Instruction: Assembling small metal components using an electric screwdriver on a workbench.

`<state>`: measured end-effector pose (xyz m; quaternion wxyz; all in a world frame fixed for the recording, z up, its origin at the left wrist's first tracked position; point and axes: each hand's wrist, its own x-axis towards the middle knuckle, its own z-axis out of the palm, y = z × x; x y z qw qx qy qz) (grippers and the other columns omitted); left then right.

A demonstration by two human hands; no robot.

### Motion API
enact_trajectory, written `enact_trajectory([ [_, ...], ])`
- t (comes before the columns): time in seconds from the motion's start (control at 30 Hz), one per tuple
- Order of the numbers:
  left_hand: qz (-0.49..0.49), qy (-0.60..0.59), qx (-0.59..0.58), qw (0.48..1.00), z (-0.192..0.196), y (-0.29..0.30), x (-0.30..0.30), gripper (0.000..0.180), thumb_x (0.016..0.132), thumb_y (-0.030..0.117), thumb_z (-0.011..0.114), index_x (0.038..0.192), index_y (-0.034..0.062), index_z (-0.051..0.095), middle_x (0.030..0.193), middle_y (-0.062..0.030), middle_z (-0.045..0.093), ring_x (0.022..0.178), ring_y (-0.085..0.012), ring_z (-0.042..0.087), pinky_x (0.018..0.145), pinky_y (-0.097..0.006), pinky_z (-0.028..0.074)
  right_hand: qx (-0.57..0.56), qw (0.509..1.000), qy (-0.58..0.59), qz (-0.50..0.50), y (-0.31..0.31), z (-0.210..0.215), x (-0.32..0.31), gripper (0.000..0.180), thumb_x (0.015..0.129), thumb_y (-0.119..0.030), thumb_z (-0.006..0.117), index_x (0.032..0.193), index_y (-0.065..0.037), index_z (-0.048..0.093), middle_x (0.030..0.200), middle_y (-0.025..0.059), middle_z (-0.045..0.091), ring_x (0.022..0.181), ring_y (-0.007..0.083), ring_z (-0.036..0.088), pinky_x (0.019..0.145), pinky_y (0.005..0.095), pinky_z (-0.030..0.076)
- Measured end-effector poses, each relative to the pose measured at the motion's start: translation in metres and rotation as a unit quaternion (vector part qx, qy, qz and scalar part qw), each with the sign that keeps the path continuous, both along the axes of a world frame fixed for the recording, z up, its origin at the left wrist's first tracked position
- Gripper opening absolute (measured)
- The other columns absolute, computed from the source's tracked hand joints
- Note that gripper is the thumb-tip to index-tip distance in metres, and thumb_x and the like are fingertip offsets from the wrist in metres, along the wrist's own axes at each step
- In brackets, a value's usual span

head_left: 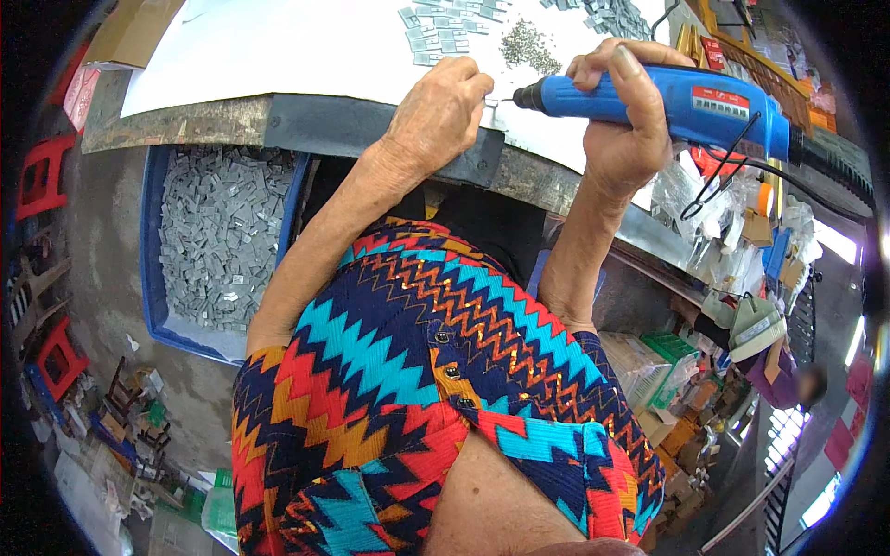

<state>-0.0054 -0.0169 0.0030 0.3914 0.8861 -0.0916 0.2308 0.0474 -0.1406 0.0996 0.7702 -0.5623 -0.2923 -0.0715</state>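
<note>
My right hand (623, 130) is wrapped around a blue electric screwdriver (691, 97), held level with its black nose pointing left. The thin bit reaches toward the fingertips of my left hand (436, 116), just above the table edge. Those fingers are pinched on a small grey part (489, 104), mostly hidden by them; whether the bit touches it I cannot tell. Beyond the hands, a heap of tiny screws (528, 48) lies on the white tabletop (278, 46). Flat grey parts (450, 39) are spread beside the screws, and another pile of grey parts (612, 17) lies farther right.
A blue bin (148, 250) full of small grey parts stands below the table at left. A black cable (834, 171) trails from the screwdriver to the right. Plastic bags (695, 208) crowd the right side. Red stools (57, 357) stand at far left.
</note>
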Motion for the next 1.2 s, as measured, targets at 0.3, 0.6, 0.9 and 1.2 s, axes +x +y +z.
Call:
enact_trajectory([
  [0.3, -0.003, 0.007, -0.013, 1.0, -0.001, 0.0, -0.001, 0.008, 0.07, 0.0, 0.056, 0.077, -0.0014, 0.055, 0.077, -0.013, 0.054, 0.078, -0.0297, 0.055, 0.07, -0.037, 0.045, -0.04, 0.999, -0.02, 0.016, 0.008, -0.003, 0.004, 0.015, 0.072, -0.004, 0.054, 0.083, 0.005, 0.051, 0.064, 0.015, 0.054, 0.055, 0.0207, 0.053, 0.06, 0.0358, 0.047],
  [0.6, -0.005, -0.006, -0.012, 1.0, -0.001, -0.002, 0.002, 0.008, 0.07, 0.0, 0.055, 0.078, -0.0018, 0.054, 0.076, -0.0137, 0.053, 0.077, -0.0307, 0.054, 0.07, -0.038, 0.045, -0.037, 0.999, -0.001, 0.013, 0.011, -0.002, 0.004, 0.014, 0.072, -0.004, 0.055, 0.081, 0.005, 0.051, 0.063, 0.0142, 0.054, 0.055, 0.0207, 0.053, 0.058, 0.0348, 0.047],
  [0.9, -0.008, 0.022, -0.015, 1.0, -0.001, 0.003, 0.0, 0.008, 0.07, 0.0, 0.054, 0.077, -0.0017, 0.053, 0.075, -0.0149, 0.053, 0.075, -0.0319, 0.054, 0.068, -0.039, 0.044, -0.041, 0.999, -0.027, 0.009, 0.02, -0.005, 0.002, 0.014, 0.069, -0.003, 0.056, 0.08, 0.005, 0.053, 0.06, 0.0129, 0.054, 0.053, 0.0202, 0.055, 0.056, 0.0333, 0.047],
  [1.2, -0.02, 0.034, -0.029, 0.999, -0.001, -0.001, 0.007, 0.011, 0.069, 0.002, 0.057, 0.078, -0.0012, 0.052, 0.074, -0.015, 0.053, 0.073, -0.0323, 0.055, 0.067, -0.04, 0.044, -0.084, 0.996, 0.002, -0.041, 0.022, -0.001, 0.002, 0.015, 0.068, -0.001, 0.06, 0.079, 0.001, 0.05, 0.063, 0.0081, 0.054, 0.048, 0.0142, 0.054, 0.047, 0.0243, 0.046],
])
